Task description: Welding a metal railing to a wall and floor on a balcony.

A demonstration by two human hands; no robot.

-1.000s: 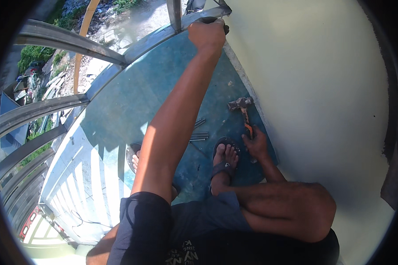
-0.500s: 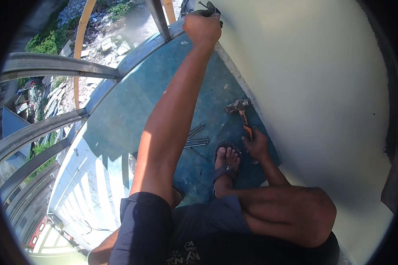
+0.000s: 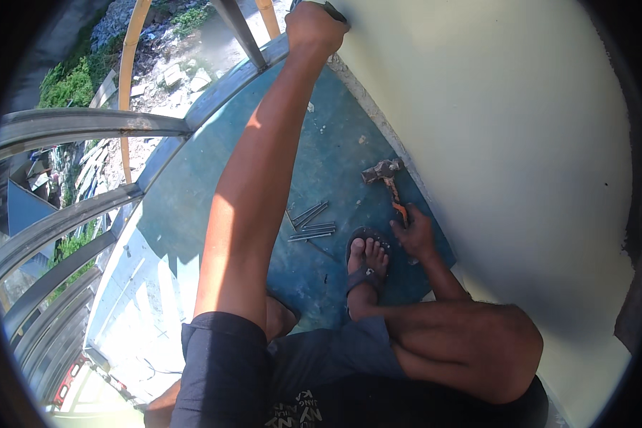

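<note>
High in the view, my left hand (image 3: 316,26) is closed on something dark at the corner between the railing's base (image 3: 274,54) and the pale wall (image 3: 513,128); what it holds is mostly hidden. On the right, my right hand (image 3: 415,234) grips the orange handle of a hammer (image 3: 382,170), whose rusty head points toward the left near the wall's foot. Several long metal nails (image 3: 311,230) lie scattered on the blue floor (image 3: 342,157) between my left forearm and my right sandalled foot (image 3: 367,267).
Curved metal railing bars (image 3: 93,123) run along the left, with bamboo poles (image 3: 130,50) outside them. Beyond lie rubble (image 3: 172,75), debris and green plants (image 3: 77,82) below the edge. A cable (image 3: 160,370) lies on the sunlit floor at lower left.
My left hand and forearm have shifted up and left in the view; the nail seen at its fingers is now hidden. My right hand still grips the hammer.
</note>
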